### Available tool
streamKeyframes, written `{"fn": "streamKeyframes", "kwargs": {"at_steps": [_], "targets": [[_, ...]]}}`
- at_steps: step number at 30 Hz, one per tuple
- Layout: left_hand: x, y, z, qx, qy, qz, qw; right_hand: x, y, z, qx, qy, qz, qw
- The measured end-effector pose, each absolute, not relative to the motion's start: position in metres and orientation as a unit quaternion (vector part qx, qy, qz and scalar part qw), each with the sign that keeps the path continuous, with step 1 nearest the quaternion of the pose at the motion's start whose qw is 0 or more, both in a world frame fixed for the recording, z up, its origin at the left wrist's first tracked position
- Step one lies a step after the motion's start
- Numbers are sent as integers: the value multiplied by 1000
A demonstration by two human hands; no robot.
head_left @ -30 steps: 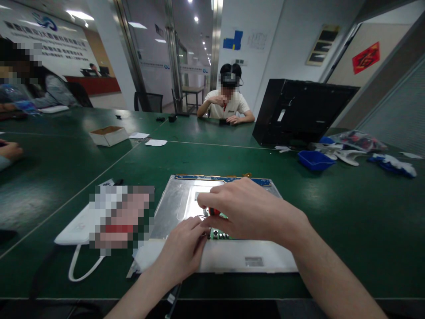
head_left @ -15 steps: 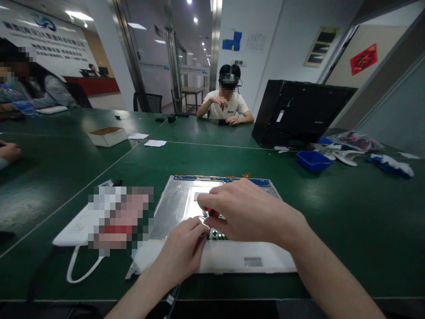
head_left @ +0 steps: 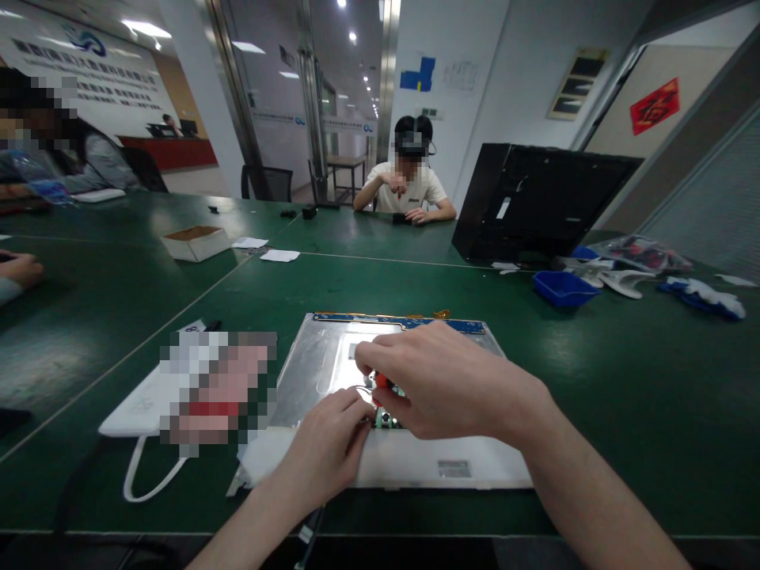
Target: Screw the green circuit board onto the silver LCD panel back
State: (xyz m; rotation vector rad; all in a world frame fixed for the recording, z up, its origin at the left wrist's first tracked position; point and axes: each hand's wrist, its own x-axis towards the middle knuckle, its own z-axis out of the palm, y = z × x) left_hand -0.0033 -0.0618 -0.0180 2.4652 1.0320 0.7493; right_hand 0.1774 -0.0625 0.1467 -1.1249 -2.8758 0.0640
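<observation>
A display panel [head_left: 309, 360] with a bare metal back lies on the table, and a small green circuit board [head_left: 389, 419] shows on it between my hands. My right hand [head_left: 439, 380] is closed around the red-and-black handle of a screwdriver [head_left: 383, 381], held over the board; my fingers hide most of it, tip included. At the board's left edge, my left hand [head_left: 332, 435] has its fingers pressed together beside a thin dark wire [head_left: 363, 388]. What they pinch, if anything, is hidden. A blue circuit strip [head_left: 392, 320] runs along the panel's far edge.
Left of the panel lies a white device [head_left: 134, 404] with a white cable [head_left: 127, 475], partly blurred out. Farther off are an open white box [head_left: 195, 244], a blue tray [head_left: 564, 289], a black monitor [head_left: 540, 202] and gloves [head_left: 704, 297]. Another person [head_left: 409, 178] sits opposite.
My right hand has shifted and turned very slightly around the screwdriver. My left hand stays in place at the board. The whole view has drifted a little.
</observation>
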Motion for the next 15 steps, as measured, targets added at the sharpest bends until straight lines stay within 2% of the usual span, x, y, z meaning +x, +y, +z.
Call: {"fn": "streamKeyframes", "kwargs": {"at_steps": [15], "targets": [[-4,-62,-19,872,366,263,190,182,-62,146,-359,-932,33,27]]}}
